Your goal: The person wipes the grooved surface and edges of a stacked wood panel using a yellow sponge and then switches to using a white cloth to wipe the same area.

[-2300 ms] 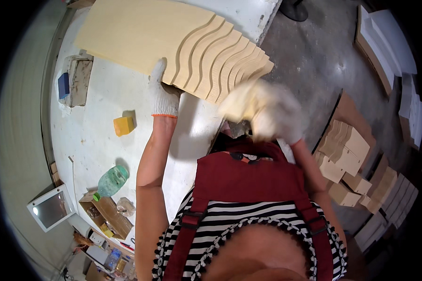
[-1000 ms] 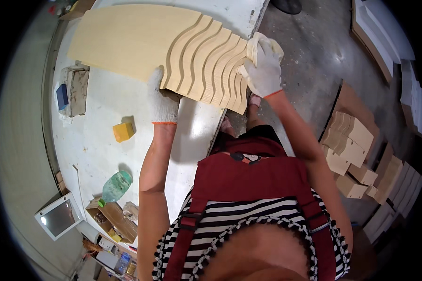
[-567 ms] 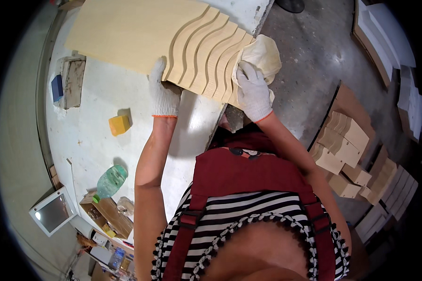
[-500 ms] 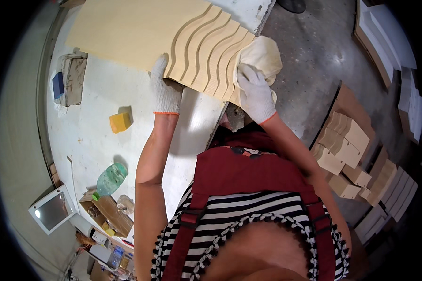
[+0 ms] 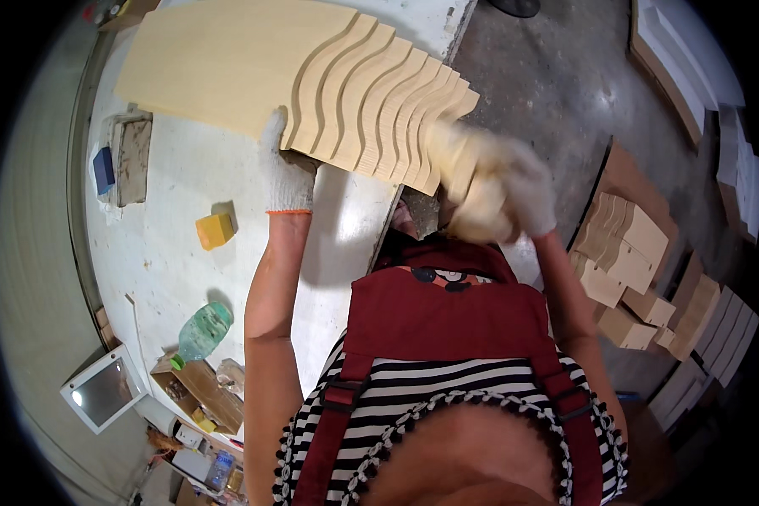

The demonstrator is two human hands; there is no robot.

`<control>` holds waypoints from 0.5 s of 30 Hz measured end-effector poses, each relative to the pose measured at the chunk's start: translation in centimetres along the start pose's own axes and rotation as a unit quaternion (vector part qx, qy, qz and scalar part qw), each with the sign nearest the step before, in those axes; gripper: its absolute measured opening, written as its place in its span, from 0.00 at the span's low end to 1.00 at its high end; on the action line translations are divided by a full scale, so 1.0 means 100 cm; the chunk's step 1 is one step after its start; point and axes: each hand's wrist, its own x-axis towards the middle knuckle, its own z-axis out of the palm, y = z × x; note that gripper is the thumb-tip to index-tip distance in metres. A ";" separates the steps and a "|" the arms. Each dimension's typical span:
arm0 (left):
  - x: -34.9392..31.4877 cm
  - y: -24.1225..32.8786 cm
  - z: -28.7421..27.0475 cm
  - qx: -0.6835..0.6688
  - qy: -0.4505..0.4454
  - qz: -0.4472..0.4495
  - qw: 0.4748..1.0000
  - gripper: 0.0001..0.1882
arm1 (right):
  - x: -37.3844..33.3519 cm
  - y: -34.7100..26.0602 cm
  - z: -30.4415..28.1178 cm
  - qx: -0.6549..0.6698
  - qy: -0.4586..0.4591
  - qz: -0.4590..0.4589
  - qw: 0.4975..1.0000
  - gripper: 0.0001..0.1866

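A fanned stack of pale wooden boards with wavy, stepped edges lies across the white table, its right end past the table edge. My left hand, in a white knit glove, grips the near side of the stack, thumb up along the edge and fingers hidden beneath. My gloved right hand is smeared by motion just off the right end of the boards. Bunched in it is a cream cloth, blurred too; whether the cloth still touches the last board I cannot tell.
On the white table are a yellow block, a blue block on a worn slab, a green bottle lying over and a cardboard box. Stacked wooden pieces lie on the floor at right.
My right hand has swept the cloth to the right and toward me, off the board ends. The left hand keeps its hold on the stack, whose right end now shows.
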 end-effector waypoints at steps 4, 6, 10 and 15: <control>0.002 -0.001 -0.005 0.009 -0.006 -0.010 1.000 0.28 | 0.094 0.011 0.008 -0.474 0.044 -0.312 0.822 0.19; 0.002 -0.001 -0.004 0.008 -0.020 0.008 1.000 0.27 | 0.107 0.031 0.044 -0.498 0.119 -0.303 0.804 0.24; -0.001 -0.005 -0.007 -0.022 0.017 0.011 1.000 0.26 | 0.097 0.031 0.069 -0.424 0.196 -0.227 0.855 0.31; 0.001 -0.003 -0.003 -0.015 0.004 0.014 1.000 0.26 | 0.052 0.029 0.085 -0.488 0.112 -0.238 0.832 0.31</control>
